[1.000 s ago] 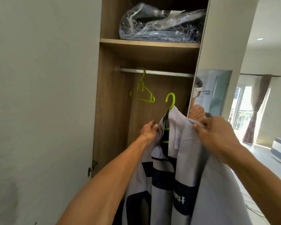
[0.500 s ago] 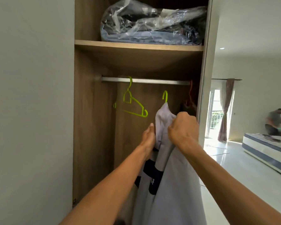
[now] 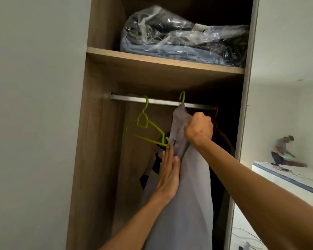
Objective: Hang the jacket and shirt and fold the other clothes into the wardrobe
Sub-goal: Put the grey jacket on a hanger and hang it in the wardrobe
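Note:
A light grey shirt [image 3: 186, 195] with dark navy panels hangs inside the wardrobe on a green hanger whose hook [image 3: 182, 97] is level with the metal rail [image 3: 161, 101]. My right hand [image 3: 199, 130] grips the shirt's shoulder in a fist just below the rail. My left hand [image 3: 168, 174] lies flat with straight fingers against the shirt's left side. An empty green hanger [image 3: 148, 127] hangs on the rail to the left, tilted, its lower corner near my left fingertips.
A wooden shelf [image 3: 163, 62] above the rail carries a clear plastic bag of dark clothes [image 3: 184, 38]. A dark garment hangs at the rail's right end [image 3: 222, 138]. Wardrobe door [image 3: 34, 123] stands open at left. A person bends over a mattress [image 3: 282, 174] at far right.
The shirt and its hanger have risen up to the rail. My right hand rose with it; my left hand dropped lower and flattened against the cloth.

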